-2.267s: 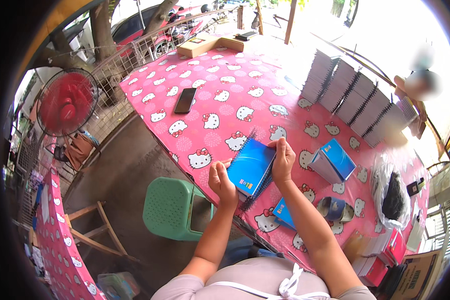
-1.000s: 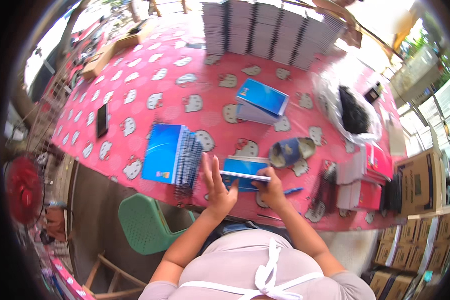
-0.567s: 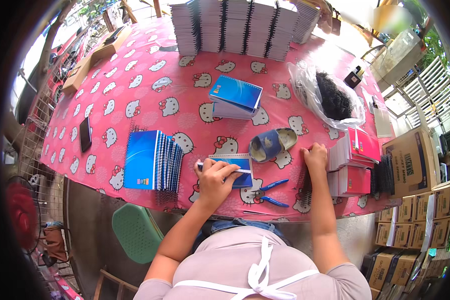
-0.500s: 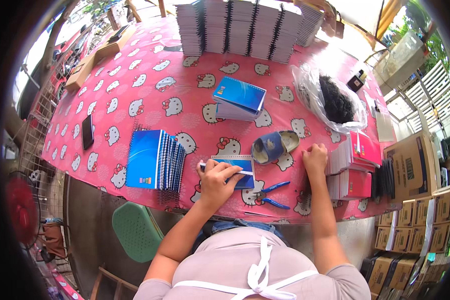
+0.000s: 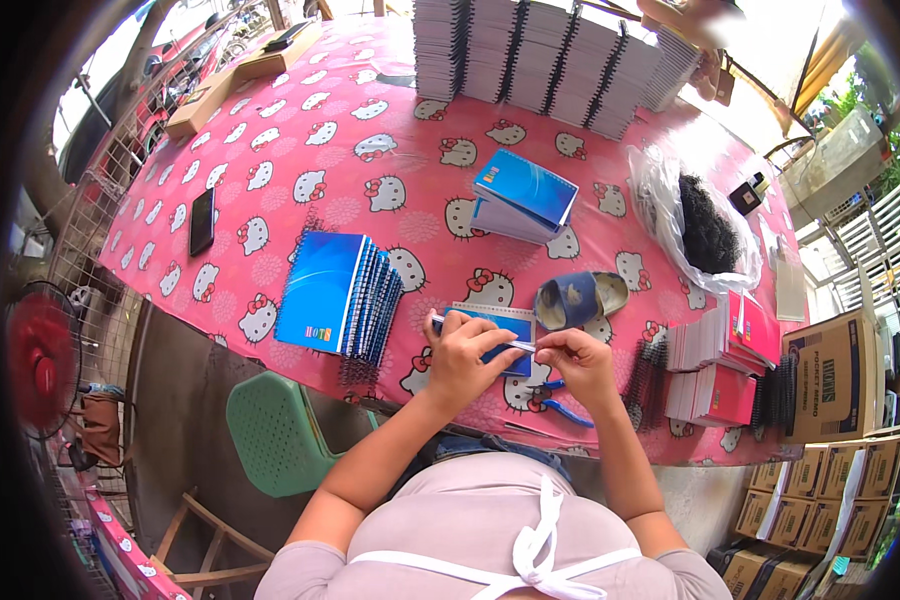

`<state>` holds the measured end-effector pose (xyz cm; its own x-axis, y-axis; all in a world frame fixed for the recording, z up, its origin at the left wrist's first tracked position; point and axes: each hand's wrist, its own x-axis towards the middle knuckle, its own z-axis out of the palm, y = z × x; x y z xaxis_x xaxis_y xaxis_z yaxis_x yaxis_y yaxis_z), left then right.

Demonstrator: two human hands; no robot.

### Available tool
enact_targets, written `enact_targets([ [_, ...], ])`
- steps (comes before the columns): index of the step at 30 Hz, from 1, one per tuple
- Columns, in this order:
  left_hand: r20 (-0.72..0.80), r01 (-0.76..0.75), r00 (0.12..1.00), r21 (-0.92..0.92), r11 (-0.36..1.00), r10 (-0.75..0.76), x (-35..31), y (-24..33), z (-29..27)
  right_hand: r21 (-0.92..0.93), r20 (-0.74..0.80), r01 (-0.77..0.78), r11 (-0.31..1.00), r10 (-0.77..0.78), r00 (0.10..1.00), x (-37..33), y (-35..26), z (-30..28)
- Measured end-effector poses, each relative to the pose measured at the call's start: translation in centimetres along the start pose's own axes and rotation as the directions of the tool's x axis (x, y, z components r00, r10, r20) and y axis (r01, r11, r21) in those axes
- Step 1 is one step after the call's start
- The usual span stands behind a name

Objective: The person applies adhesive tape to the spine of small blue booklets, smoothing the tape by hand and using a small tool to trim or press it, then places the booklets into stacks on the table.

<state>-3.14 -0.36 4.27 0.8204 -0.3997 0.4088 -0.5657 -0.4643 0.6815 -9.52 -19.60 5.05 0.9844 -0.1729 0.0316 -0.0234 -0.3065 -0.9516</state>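
Note:
My left hand (image 5: 462, 355) is closed around a thin blue notepad tilted on its edge, its white side (image 5: 510, 345) facing up. Beneath it lies a blue-covered pad (image 5: 500, 318) with a row of punched holes along its far edge. My right hand (image 5: 582, 362) pinches at the notepad's right end; whatever is between its fingertips is too small to make out. Blue-handled pliers (image 5: 568, 411) lie just below my right hand, partly hidden by it. Beyond the hands rests a blue slip-on shoe (image 5: 567, 301). To the left stands a pile of spiral-bound blue notebooks (image 5: 320, 288).
Blue pads (image 5: 526, 190) lie farther back, before tall stacks of coil-bound books (image 5: 530, 60). Right are red pads (image 5: 722, 397), loose black coils (image 5: 646, 380) and a plastic bag (image 5: 660, 215) of black coils. A phone (image 5: 202, 222) lies left; a green chair (image 5: 275, 435) stands below.
My right hand has come left from the bare tabletop to the notepad's right end and closed its fingertips there. My left hand keeps its hold. The whole view has shifted slightly.

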Motion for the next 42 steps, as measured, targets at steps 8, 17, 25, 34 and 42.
enact_targets([
  [8,-0.007,-0.023,1.000,0.000,1.000,0.023,-0.1,-0.1,-0.1,-0.169,-0.078,0.176,0.970,-0.191,0.979,1.4,-2.9,-0.6],
  [17,-0.026,-0.037,0.999,0.027,0.999,0.038,-0.2,0.3,-0.5,-0.356,0.267,0.300,0.885,-0.212,0.940,0.9,-3.5,-0.9],
  [25,-0.044,-0.055,0.997,0.034,0.998,0.056,-0.6,0.0,-0.3,-0.315,0.104,0.212,0.925,-0.188,0.977,-0.4,-1.5,1.0],
  [34,-0.063,-0.065,0.996,0.063,0.996,0.069,-0.8,-0.3,-0.2,-0.500,0.069,0.266,0.824,-0.268,0.961,-0.3,-2.5,2.2],
  [42,-0.061,-0.054,0.996,0.048,0.997,0.057,-0.8,-0.2,-0.2,-0.518,-0.029,0.300,0.801,-0.367,0.930,0.0,-4.5,3.3],
])
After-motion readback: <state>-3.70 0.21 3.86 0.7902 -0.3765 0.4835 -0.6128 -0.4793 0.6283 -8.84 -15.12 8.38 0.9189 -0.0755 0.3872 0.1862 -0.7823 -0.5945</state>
